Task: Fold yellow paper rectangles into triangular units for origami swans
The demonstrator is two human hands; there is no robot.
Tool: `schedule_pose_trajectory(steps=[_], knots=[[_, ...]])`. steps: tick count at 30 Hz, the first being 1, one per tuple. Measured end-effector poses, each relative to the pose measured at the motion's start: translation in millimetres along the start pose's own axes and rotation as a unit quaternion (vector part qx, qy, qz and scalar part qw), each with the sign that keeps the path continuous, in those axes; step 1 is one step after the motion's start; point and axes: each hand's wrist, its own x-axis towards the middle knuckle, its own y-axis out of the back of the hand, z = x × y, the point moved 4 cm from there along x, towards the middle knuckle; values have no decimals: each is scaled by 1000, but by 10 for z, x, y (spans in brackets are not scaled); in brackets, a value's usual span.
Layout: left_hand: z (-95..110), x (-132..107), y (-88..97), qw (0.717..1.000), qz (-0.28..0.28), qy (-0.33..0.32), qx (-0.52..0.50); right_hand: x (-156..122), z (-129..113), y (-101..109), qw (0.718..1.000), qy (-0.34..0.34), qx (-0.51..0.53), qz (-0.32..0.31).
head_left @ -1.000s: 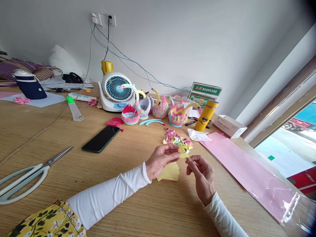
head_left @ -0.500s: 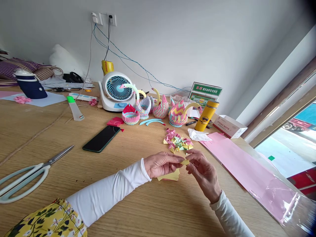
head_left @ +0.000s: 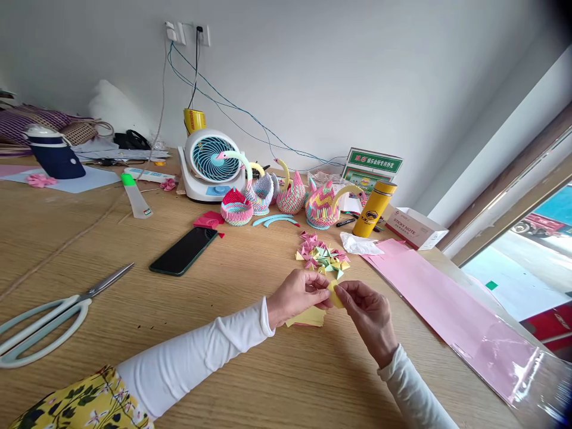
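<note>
A small piece of yellow paper (head_left: 335, 295) is pinched between my two hands above the table. My left hand (head_left: 300, 293) grips its left side with thumb and fingers. On its right side, the thumb and forefinger of my right hand (head_left: 369, 311) are closed. Just below my left hand lies a stack of yellow paper slips (head_left: 308, 317), partly covered by the hand. Beyond both hands sits a pile of folded paper triangles (head_left: 320, 252) in pink, yellow and green.
Scissors (head_left: 74, 307) and a phone (head_left: 184, 251) lie to the left. Paper swans (head_left: 291, 193) stand behind the pile, beside a small fan (head_left: 213, 162). At right are a yellow bottle (head_left: 374, 208), a sticky note box (head_left: 415, 228) and long pink paper sheets (head_left: 440, 310).
The yellow paper has been turned and shows more of its face. My left hand has rolled over, its back now upward, and my right fingers have shifted their pinch slightly lower.
</note>
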Motion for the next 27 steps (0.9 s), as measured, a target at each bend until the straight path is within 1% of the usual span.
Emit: schedule_pose_trajectory(steps=[4, 9, 12, 17, 21, 27], knots=[[-10, 5, 25, 1000, 9, -16, -24, -22, -38, -54, 999, 13, 28, -26], [-1, -11, 37, 999, -4, -21, -31, -16, -43, -88, 996, 6, 76, -48], [4, -15, 35, 999, -12, -14, -26, -6, -13, -79, 997, 9, 66, -47], [49, -33, 11, 999, -19, -34, -13, -12, 33, -70, 997, 33, 60, -36], [90, -54, -23, 998, -28, -50, 10, -24, -4, -69, 996, 37, 74, -34], [88, -52, -31, 997, -22, -58, 34, -21, -67, -76, 993, 25, 112, -35]])
